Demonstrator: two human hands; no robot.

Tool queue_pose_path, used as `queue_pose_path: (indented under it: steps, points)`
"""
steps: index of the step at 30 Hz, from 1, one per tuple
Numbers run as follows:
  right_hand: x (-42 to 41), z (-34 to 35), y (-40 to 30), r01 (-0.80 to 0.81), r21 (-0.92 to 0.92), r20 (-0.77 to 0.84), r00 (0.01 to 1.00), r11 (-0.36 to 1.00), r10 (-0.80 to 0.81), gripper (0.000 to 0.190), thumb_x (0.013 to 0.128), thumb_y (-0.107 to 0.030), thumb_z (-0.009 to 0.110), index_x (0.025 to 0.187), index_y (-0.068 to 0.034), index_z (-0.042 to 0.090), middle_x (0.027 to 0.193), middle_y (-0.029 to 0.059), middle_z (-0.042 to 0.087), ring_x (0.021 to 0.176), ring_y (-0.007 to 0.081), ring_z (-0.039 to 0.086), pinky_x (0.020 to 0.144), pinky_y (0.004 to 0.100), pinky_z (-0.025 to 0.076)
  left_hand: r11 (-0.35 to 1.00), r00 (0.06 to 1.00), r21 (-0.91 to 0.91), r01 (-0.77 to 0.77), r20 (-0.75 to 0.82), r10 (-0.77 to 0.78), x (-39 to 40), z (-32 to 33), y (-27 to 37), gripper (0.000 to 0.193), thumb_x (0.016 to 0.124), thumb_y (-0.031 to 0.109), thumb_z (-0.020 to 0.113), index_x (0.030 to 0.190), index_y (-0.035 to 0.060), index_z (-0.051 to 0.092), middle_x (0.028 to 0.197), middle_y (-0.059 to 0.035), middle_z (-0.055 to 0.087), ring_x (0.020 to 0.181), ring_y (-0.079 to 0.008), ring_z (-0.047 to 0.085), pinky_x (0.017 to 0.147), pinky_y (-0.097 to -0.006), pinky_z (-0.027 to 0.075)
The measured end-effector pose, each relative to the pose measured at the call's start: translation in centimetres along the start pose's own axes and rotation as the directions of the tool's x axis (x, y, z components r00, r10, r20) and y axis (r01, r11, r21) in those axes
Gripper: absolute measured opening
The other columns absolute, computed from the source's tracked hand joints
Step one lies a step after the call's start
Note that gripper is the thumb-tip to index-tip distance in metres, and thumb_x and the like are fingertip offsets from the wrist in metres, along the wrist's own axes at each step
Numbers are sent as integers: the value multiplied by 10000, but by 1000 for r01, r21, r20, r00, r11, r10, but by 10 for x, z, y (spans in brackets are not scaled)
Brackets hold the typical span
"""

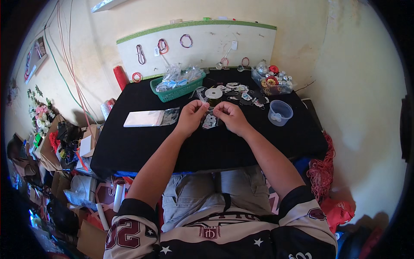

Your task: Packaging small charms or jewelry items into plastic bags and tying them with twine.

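Note:
My left hand (190, 119) pinches a small clear plastic bag (209, 122) by its upper part, and loose clear film sticks up above the fingertips. Inside the bag lies a white printed cutout with dark and coloured marks. Thumb and forefinger of my right hand (233, 118) are pinched together at the bag's other side; any fine strand between them is too small to make out. Just behind the fingertips stands a spool (213, 93) with a white round top. Beyond it, several printed cutouts with dark cords (237, 89) lie scattered on the black tablecloth (145, 145).
Left of my hands lies a stack of flat clear sleeves (144, 118). A green basket (181, 92) holds plastic-wrapped items. To the right are a clear round tub (280, 113) and a clear box of ornaments (273, 81). Bracelets hang on a white board (207, 42) behind.

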State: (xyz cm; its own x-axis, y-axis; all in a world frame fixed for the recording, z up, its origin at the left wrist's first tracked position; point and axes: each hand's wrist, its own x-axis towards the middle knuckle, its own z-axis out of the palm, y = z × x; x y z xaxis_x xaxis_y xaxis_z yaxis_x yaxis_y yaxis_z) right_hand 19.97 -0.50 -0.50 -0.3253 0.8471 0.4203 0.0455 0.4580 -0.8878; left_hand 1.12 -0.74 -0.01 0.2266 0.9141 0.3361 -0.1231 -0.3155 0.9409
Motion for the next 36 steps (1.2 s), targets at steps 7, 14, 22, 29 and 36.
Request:
queue_pose_path:
  steps: [7, 14, 22, 29, 36]
  points:
    - [-2, 2, -5, -33, -1, 15, 999, 999, 33, 60, 913, -106, 618, 922, -47, 613, 821, -30, 620, 739, 19, 549, 663, 191, 434, 996, 996, -6, -91, 16, 91, -1, -3, 2, 101, 902, 112, 655, 935, 21, 684, 854, -18, 676, 757, -62, 590, 701, -207, 463]
    - [-6, 4, -15, 11, -112, 72, 997, 994, -3, 105, 876, -126, 660, 919, -31, 668, 796, -7, 657, 719, 55, 578, 671, 232, 468, 998, 1000, -70, -1, -19, -1, -2, -3, 3, 134, 885, 117, 673, 966, 13, 699, 900, -41, 698, 810, -83, 626, 747, -226, 490]
    - [-7, 4, -14, -20, -154, 77, 997, 988, 32, 110, 856, -123, 682, 913, -29, 677, 813, 9, 682, 745, 70, 602, 693, 238, 481, 988, 996, -129, 85, 9, -85, -3, -5, 7, 134, 883, 122, 676, 949, 6, 684, 869, -39, 686, 801, -77, 617, 720, -220, 484]
    - [-2, -2, 2, 27, 88, 19, 999, 996, -28, 288, 829, -107, 698, 1097, -56, 606, 900, 16, 634, 802, 78, 570, 732, 238, 456, 965, 971, -170, 201, 166, -173, -1, -9, 6, 96, 895, 118, 649, 902, 21, 649, 868, -49, 677, 795, -105, 618, 762, -246, 488]
    - [-3, -12, -17, 208, -161, -114, 967, 965, -227, 438, 799, -169, 731, 1207, -116, 581, 1094, 27, 575, 986, 122, 536, 821, 289, 419, 901, 878, -72, 427, 270, -394, -7, -7, 17, 150, 849, 117, 702, 828, -4, 616, 797, -112, 675, 789, -207, 694, 709, -283, 550]
